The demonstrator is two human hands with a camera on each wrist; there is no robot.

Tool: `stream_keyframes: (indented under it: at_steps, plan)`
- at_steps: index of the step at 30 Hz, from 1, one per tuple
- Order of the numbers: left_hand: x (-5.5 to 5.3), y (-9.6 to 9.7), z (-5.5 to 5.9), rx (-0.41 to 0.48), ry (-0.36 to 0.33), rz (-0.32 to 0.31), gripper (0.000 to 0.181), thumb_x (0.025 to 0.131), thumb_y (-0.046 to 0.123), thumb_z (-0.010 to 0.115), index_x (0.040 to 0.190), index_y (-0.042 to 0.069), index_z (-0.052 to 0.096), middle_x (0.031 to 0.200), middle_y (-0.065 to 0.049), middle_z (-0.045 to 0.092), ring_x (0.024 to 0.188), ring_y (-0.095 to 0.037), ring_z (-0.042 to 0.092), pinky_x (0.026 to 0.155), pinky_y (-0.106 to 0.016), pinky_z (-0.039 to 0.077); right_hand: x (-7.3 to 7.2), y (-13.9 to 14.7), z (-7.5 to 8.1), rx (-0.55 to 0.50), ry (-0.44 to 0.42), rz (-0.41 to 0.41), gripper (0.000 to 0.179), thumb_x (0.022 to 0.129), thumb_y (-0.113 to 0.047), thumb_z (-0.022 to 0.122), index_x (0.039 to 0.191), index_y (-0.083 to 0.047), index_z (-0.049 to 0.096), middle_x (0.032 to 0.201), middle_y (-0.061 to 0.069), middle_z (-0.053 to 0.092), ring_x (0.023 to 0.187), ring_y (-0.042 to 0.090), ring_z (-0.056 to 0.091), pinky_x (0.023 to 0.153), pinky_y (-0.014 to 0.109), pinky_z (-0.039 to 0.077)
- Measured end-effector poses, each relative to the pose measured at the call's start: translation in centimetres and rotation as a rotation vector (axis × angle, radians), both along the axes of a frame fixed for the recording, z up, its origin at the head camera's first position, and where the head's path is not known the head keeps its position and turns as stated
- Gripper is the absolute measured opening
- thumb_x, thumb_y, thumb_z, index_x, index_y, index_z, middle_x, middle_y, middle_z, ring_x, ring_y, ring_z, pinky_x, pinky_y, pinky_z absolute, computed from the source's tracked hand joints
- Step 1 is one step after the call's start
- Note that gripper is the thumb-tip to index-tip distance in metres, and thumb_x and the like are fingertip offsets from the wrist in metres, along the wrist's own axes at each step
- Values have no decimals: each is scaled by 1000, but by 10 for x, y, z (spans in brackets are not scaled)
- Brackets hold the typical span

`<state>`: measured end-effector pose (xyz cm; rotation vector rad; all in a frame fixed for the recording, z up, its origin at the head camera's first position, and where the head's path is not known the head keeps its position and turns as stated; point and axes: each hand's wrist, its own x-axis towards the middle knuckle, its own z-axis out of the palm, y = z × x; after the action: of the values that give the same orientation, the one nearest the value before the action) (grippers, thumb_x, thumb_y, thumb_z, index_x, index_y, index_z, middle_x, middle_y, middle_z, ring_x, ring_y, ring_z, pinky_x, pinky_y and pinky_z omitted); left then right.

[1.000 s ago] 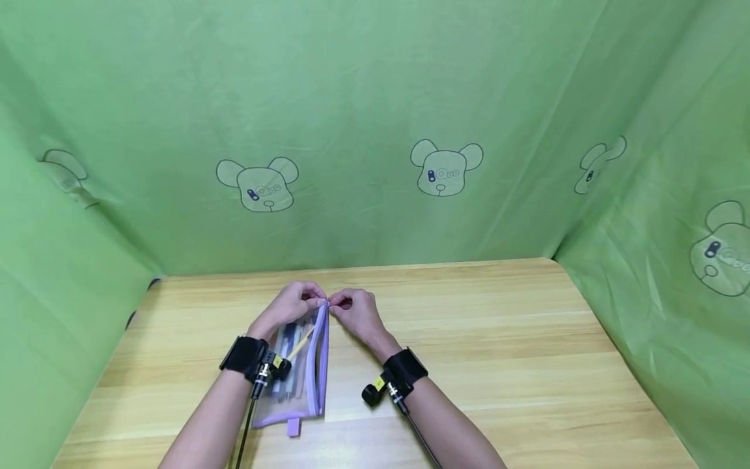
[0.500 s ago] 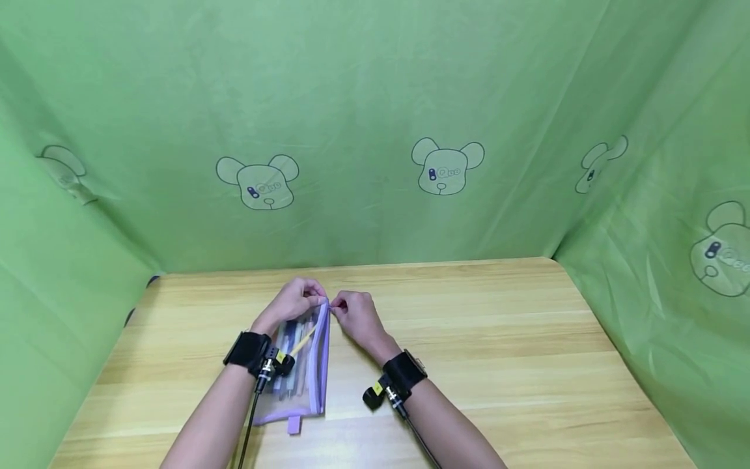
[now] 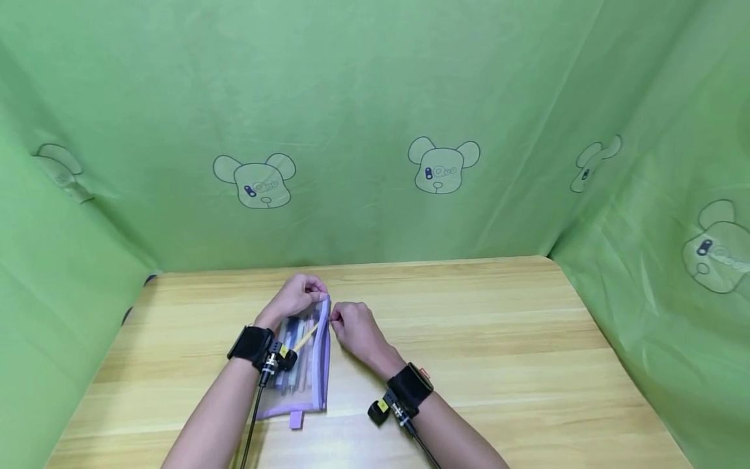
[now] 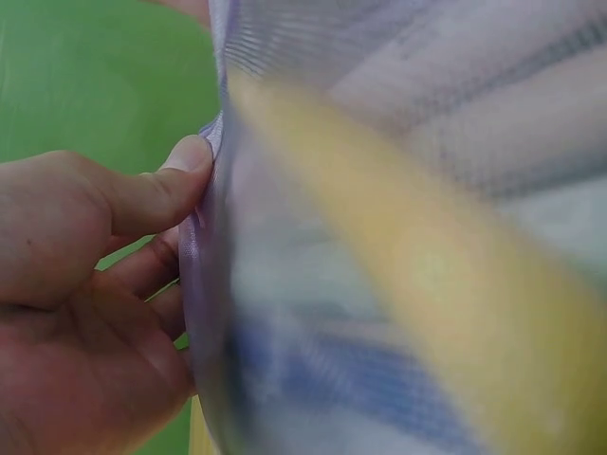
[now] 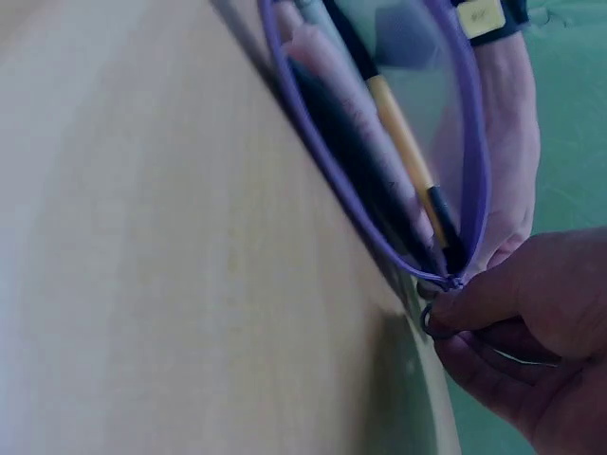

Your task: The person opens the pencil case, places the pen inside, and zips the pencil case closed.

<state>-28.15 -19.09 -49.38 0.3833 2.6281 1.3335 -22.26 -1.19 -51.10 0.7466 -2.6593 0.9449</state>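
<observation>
A see-through mesh pencil case [image 3: 281,402] with purple edging stands tilted on the table, holding several pens. My left hand [image 3: 297,294] pinches its far top corner; in the left wrist view the thumb [image 4: 180,175] presses the purple edge. At the zipper, my right hand [image 3: 356,330] pinches the ring-shaped zipper pull [image 5: 432,320] between thumb and finger. The purple zipper edges [image 5: 481,161] gape apart in the right wrist view. Inside show a pink pen [image 5: 356,118] and a yellow-and-black pen [image 5: 403,137]. A yellow stick-like thing [image 3: 306,337] slants across the case in the head view.
The wooden table [image 3: 498,365] reaches right of the hands. Green cloth [image 3: 363,215] with bear-head outlines rises behind it and at both sides. A purple tab [image 3: 296,420] sticks out from the case's near end. Cables run from both wrist cameras.
My right hand has moved slightly toward me along the zipper with the pull, away from the far corner. My left hand still holds that corner, now raised slightly in view.
</observation>
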Motion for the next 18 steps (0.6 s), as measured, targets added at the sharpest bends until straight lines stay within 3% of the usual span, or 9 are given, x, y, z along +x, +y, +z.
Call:
stream_keyframes:
  at_steps: [6,12,18]
  plan:
    - [-1,4,0,13,-12,17,8,90,1,65,94,-3,70,83,-11,66,73,-20,58,68,-29,51,12,8,4,5,-56,55,7,81,0,71,81,-6,74,71,0,70,60,5,59,55,15,54]
    - [-4,0,-3,26,-6,31,8,90,1,65,95,-3,70,82,-11,66,72,-19,58,67,-29,51,34,14,7,22,-88,152,5,83,-3,72,85,-6,75,77,0,72,63,2,60,58,11,54]
    - [-2,0,-3,35,-24,29,8,90,4,66,94,0,71,82,-9,65,73,-19,58,67,-30,51,56,20,8,47,-109,196,5,83,-4,72,85,-8,75,78,-3,71,64,-1,58,58,10,53]
